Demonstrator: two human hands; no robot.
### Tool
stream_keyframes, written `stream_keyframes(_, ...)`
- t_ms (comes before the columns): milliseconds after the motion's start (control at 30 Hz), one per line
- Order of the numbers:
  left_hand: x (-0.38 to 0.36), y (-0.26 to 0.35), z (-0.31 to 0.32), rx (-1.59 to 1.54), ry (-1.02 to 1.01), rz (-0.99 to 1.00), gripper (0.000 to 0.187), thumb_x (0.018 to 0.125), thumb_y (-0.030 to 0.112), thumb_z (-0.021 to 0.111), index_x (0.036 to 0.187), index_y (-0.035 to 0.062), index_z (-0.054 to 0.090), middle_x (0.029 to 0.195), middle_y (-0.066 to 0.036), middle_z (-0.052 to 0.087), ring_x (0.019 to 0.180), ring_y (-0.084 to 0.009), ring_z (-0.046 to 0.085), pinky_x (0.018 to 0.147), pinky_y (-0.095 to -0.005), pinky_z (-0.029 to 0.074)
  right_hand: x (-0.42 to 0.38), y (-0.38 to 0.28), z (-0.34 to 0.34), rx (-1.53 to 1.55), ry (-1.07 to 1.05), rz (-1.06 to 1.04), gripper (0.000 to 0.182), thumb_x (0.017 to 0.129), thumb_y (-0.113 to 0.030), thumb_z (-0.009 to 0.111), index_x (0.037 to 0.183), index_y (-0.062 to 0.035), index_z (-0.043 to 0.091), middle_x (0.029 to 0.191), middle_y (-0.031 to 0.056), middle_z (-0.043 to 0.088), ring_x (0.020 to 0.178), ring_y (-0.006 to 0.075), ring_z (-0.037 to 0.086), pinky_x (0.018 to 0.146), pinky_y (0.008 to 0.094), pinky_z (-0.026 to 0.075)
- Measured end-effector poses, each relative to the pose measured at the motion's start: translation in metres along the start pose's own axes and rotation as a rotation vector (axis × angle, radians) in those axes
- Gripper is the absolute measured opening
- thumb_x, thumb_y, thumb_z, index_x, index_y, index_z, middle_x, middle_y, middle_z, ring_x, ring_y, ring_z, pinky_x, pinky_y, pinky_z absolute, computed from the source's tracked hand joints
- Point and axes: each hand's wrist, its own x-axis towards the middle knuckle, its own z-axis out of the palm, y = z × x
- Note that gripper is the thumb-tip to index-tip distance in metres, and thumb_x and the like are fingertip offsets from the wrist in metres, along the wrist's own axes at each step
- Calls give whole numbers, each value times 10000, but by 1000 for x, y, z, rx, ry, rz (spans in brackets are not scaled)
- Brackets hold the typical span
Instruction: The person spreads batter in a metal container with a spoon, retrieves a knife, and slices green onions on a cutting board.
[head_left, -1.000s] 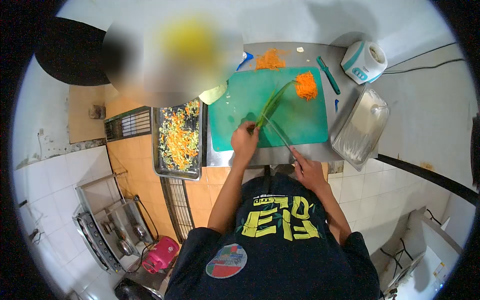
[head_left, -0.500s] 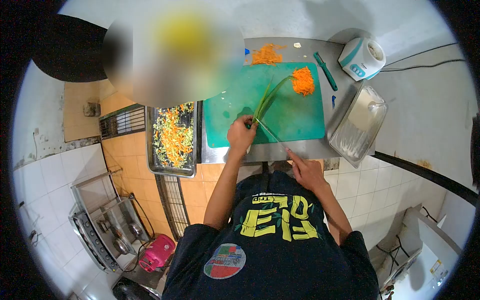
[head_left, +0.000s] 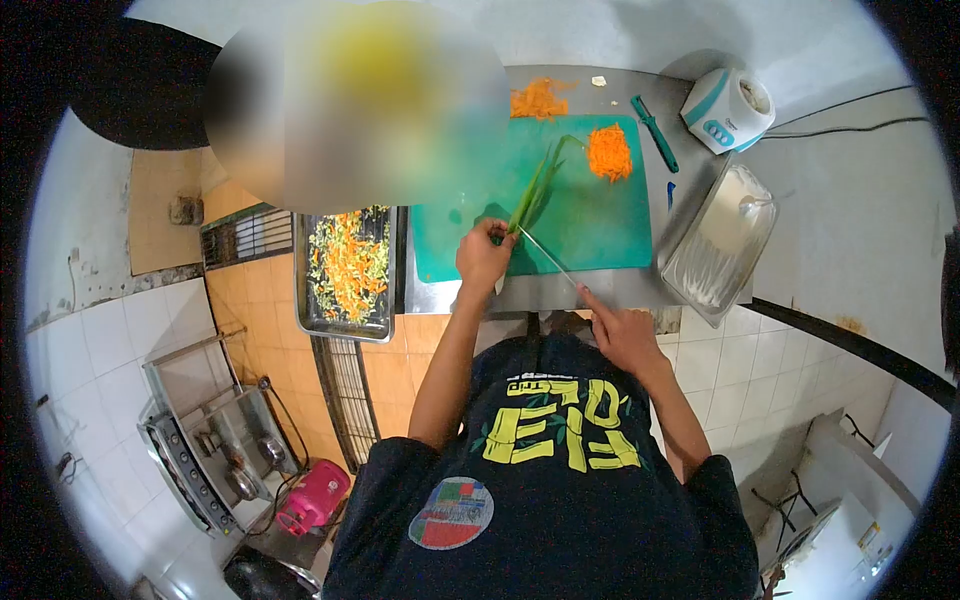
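Observation:
My left hand (head_left: 483, 256) is closed on the lower end of long green leaves (head_left: 537, 190), which fan out over the green cutting board (head_left: 600, 237). A knife (head_left: 548, 253) is gripped in my right hand (head_left: 622, 338), at the board's near edge; its blade runs up and left to the base of the leaves, beside my left fingers. Shredded carrot (head_left: 609, 153) lies in a pile at the board's upper right. Another orange heap (head_left: 538, 99) is just beyond the board's far edge.
Left of the board is a metal tray (head_left: 392, 318) of chopped vegetables. To the right are a green-handled peeler (head_left: 655, 134), a small blue object (head_left: 670, 194), a white-and-teal appliance (head_left: 727, 113) and a clear-covered container (head_left: 722, 240). A blurred area covers the upper left.
The view has shifted slightly, so the board and table sit higher. The leaves lie closer together, and the knife tip remains near their base.

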Motion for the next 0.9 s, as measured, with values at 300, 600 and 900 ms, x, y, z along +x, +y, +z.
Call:
stream_keyframes(300,1,0,0,44,-6,5,210,800,272,778,965,149,736,889,-19,745,814,-251,708,684,-392,530,3,-4,-6,29,-79,38,587,944,-207,558,1505,-241,389,705,173,678,602,371,654,567,518,520)
stream_keyframes(600,2,-3,1,27,-20,-37,199,798,264,778,959,153,737,895,-15,748,817,-243,710,688,-387,533,1,2,1,30,-105,41,631,953,-210,541,1541,-262,317,699,174,672,601,387,650,578,531,522)
stream_keyframes(900,5,-3,-2,0,-40,-21,281,789,297,801,998,117,749,923,-77,753,832,-254,723,730,-376,549,5,3,0,-23,-159,57,638,967,-218,527,1553,-282,284,730,157,685,607,383,647,578,539,516)
